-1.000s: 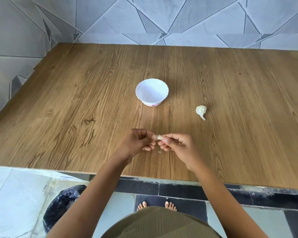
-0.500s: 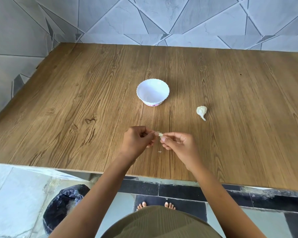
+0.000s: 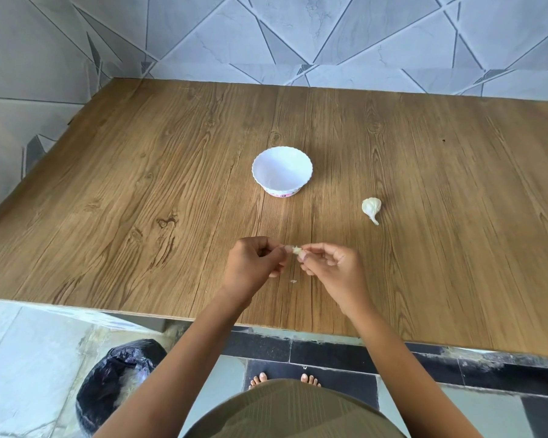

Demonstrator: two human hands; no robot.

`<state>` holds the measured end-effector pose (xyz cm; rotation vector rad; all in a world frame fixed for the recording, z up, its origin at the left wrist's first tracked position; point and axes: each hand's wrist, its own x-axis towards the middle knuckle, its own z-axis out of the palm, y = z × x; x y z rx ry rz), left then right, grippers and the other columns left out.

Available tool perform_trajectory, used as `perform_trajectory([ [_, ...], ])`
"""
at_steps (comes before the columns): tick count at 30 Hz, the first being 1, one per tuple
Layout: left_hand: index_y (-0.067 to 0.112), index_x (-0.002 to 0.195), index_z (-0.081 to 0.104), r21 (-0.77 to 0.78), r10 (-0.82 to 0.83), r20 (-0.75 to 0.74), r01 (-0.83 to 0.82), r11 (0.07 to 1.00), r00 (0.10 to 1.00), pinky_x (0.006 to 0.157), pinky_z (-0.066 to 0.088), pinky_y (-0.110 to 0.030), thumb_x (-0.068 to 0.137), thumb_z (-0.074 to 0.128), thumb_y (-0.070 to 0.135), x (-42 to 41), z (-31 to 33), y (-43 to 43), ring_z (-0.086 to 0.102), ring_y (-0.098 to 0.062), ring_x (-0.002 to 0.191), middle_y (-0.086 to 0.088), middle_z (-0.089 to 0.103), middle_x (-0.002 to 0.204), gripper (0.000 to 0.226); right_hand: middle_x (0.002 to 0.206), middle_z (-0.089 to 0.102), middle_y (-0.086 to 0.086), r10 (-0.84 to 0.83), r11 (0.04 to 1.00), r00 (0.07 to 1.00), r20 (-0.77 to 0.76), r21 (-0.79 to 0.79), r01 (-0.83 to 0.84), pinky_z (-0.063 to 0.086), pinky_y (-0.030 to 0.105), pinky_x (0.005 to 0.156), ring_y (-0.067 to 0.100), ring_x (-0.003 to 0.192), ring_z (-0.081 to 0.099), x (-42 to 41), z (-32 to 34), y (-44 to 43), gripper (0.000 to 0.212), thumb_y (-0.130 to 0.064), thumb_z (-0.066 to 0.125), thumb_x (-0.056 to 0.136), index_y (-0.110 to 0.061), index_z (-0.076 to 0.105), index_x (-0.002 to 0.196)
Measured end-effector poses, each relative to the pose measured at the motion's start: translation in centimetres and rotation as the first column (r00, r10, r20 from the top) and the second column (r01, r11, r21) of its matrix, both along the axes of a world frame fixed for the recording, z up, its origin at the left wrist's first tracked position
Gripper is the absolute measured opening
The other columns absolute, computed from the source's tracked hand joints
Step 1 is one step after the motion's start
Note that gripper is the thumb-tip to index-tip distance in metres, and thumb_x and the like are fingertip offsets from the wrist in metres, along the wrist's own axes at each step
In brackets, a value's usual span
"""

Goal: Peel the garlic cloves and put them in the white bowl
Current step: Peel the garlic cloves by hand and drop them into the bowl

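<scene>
A small pale garlic clove [image 3: 295, 250] is pinched between the fingertips of my left hand [image 3: 253, 265] and my right hand [image 3: 331, 268], just above the near middle of the wooden table [image 3: 140, 200]. Both hands have curled fingers. The white bowl [image 3: 282, 172] with a scalloped rim stands beyond the hands, with nothing visible inside it. A garlic bulb [image 3: 371, 208] lies on the table to the right of the bowl. A tiny scrap of peel [image 3: 293, 281] lies on the table under the hands.
A bin lined with a black bag [image 3: 118, 380] stands on the floor below the table's near left edge. The tiled wall [image 3: 298, 36] runs behind and to the left of the table. My bare feet [image 3: 282, 380] show under the table edge.
Both hands have stayed in place, working the clove between the fingertips. The clove's skin looks more ragged now. The bowl and bulb have not moved.
</scene>
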<state>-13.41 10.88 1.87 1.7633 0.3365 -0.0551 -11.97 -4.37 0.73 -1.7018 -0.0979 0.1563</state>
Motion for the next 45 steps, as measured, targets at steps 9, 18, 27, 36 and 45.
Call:
perform_trajectory([
  [9,0.006,0.070,0.069,0.164,-0.008,0.098,-0.008,0.986,0.995,0.058,0.056,-0.032,0.083,0.071,0.017,-0.1,-0.4,-0.8,0.063,-0.016,0.054,-0.005,0.067,0.060,0.017,0.065,0.069,0.007,-0.141,0.990,0.990,0.010,0.032,0.140,0.055,0.026,0.059,0.013,0.058,0.064,-0.1,-0.8,0.7,0.024,0.005,0.064,0.080,-0.018,0.069,0.077],
  [18,0.005,0.081,0.068,-0.428,-0.079,-0.235,-0.030,0.903,0.969,0.052,0.050,-0.015,0.088,0.063,0.014,0.1,-0.1,-0.1,0.062,-0.008,0.055,-0.003,0.067,0.065,0.012,0.063,0.066,0.002,-0.025,0.973,0.992,0.122,-0.224,0.052,0.053,0.025,0.055,0.009,0.056,0.062,0.3,-1.7,-0.3,0.010,-0.006,0.064,0.085,-0.009,0.068,0.076],
  [27,0.000,0.082,0.069,0.017,-0.015,-0.007,0.015,1.000,1.000,0.057,0.052,-0.021,0.085,0.069,0.013,-0.1,-0.7,-0.1,0.062,-0.013,0.059,-0.008,0.066,0.065,0.013,0.083,0.071,-0.002,0.060,0.996,0.997,-0.038,-0.058,-0.062,0.054,0.019,0.067,0.006,0.073,0.067,0.3,-0.7,-0.2,0.012,-0.012,0.069,0.084,-0.020,0.070,0.094],
  [36,0.002,0.083,0.066,-0.022,-0.159,0.026,0.160,0.987,0.987,0.059,0.051,-0.020,0.090,0.061,0.008,-0.1,-0.4,0.0,0.062,-0.011,0.062,-0.011,0.066,0.071,0.010,0.074,0.070,0.000,0.080,0.986,0.984,-0.160,0.156,-0.055,0.053,0.016,0.064,0.007,0.067,0.066,0.1,-0.4,-0.1,0.013,-0.003,0.059,0.088,-0.010,0.068,0.092],
  [45,0.010,0.070,0.068,0.506,-0.059,0.403,-0.169,0.846,0.913,0.053,0.042,-0.010,0.080,0.068,0.025,-0.3,-1.3,-1.2,0.053,0.002,0.053,0.008,0.063,0.062,0.018,0.086,0.073,0.001,-0.186,0.983,0.976,0.117,0.023,0.184,0.056,0.024,0.072,0.012,0.078,0.070,-1.2,-1.2,1.1,0.015,-0.009,0.072,0.081,-0.008,0.072,0.095],
])
